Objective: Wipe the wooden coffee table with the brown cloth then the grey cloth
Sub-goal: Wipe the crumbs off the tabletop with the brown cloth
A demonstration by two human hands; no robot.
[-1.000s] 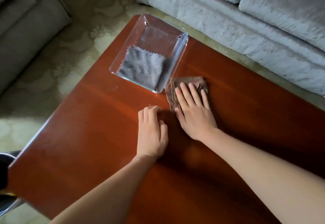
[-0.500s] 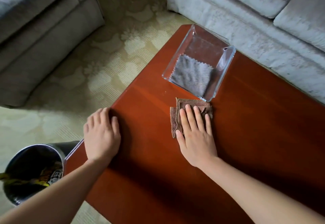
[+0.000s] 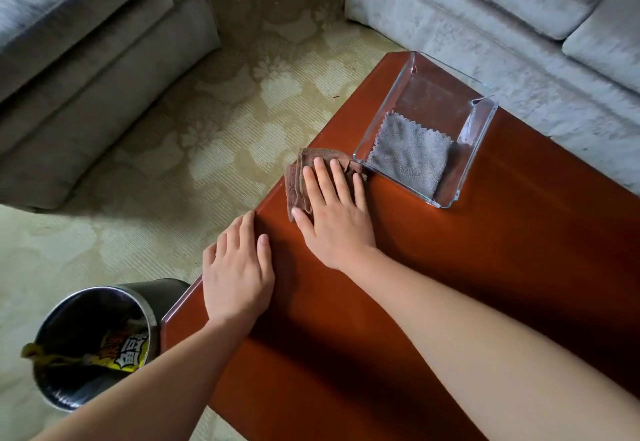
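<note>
The wooden coffee table [image 3: 485, 267] is glossy red-brown and fills the right half of the view. My right hand [image 3: 334, 208] lies flat, fingers together, pressing the folded brown cloth [image 3: 298, 177] onto the table close to its left edge. The cloth touches the near-left corner of a clear tray [image 3: 476, 149]. Inside that tray lies the grey cloth [image 3: 410, 156], flat and untouched. My left hand [image 3: 237, 267] rests palm down on the table's left edge, fingers spread, holding nothing.
A metal bin [image 3: 93, 347] with a yellow wrapper inside stands on the floor by the table's near-left corner. A pale sofa [image 3: 502, 25] runs behind the table. A grey armchair [image 3: 86, 59] stands at the left on patterned carpet [image 3: 207, 135].
My right hand has slid the brown cloth left, from in front of the tray to the table's left edge beside it. My left hand moved left to the table's edge and now rests there.
</note>
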